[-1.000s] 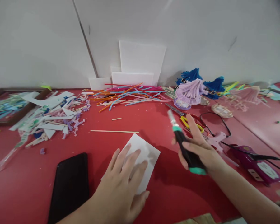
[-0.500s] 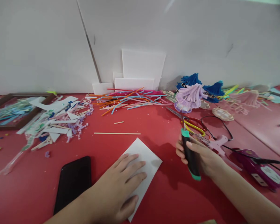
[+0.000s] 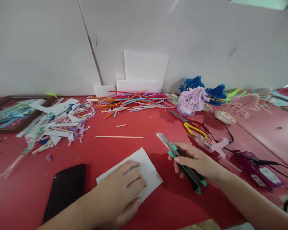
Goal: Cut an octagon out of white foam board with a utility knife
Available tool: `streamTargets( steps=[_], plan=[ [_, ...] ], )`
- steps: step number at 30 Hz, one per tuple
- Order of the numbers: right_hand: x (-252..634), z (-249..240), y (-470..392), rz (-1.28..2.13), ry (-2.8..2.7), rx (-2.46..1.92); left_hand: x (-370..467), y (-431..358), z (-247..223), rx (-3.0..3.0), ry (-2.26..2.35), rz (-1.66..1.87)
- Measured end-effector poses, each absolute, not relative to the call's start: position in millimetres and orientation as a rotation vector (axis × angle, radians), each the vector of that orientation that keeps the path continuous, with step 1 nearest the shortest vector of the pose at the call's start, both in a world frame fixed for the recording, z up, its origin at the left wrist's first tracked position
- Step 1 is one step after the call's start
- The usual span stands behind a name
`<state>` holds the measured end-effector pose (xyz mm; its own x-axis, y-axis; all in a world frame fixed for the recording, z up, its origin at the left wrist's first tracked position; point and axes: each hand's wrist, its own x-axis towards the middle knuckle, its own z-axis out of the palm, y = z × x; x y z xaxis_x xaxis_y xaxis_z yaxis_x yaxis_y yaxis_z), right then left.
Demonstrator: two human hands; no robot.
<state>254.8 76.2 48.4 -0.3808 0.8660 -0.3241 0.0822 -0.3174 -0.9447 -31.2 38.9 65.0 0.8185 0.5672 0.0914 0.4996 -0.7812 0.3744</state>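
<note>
My left hand [image 3: 121,193] presses flat on a small white foam sheet [image 3: 147,167] lying on the red table [image 3: 158,127]. My right hand [image 3: 196,161] grips a utility knife [image 3: 180,161] with a black and green handle. Its extended blade points up and to the left, just right of the sheet's upper corner and apart from it. A black phone [image 3: 64,191] lies left of my left hand.
Loose colored strips [image 3: 132,99] and white boards [image 3: 144,72] sit by the back wall. Foam scraps [image 3: 57,123] lie at left beside a wooden frame [image 3: 14,111]. Scissors [image 3: 193,124], a pink glue gun [image 3: 214,145], a purple power strip [image 3: 259,167] and tassels [image 3: 196,94] lie at right.
My right hand has turned the knife from upright to tilted low, blade pointing left toward the sheet. My left hand slid with the sheet slightly left and nearer.
</note>
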Motion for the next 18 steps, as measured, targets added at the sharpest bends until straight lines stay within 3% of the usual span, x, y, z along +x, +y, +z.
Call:
streamTargets(
  steps=[7, 18],
  plan=[
    [240.5, 62.5, 68.1, 1.163, -2.056, -1.268, 6.6, 28.7, 48.2, 2.883, 1.223, -0.041],
    [221.7, 65.4, 67.6, 1.021, -2.329, -1.207, -8.9, 36.7, 56.6, 2.842, 0.987, 0.175]
  ],
)
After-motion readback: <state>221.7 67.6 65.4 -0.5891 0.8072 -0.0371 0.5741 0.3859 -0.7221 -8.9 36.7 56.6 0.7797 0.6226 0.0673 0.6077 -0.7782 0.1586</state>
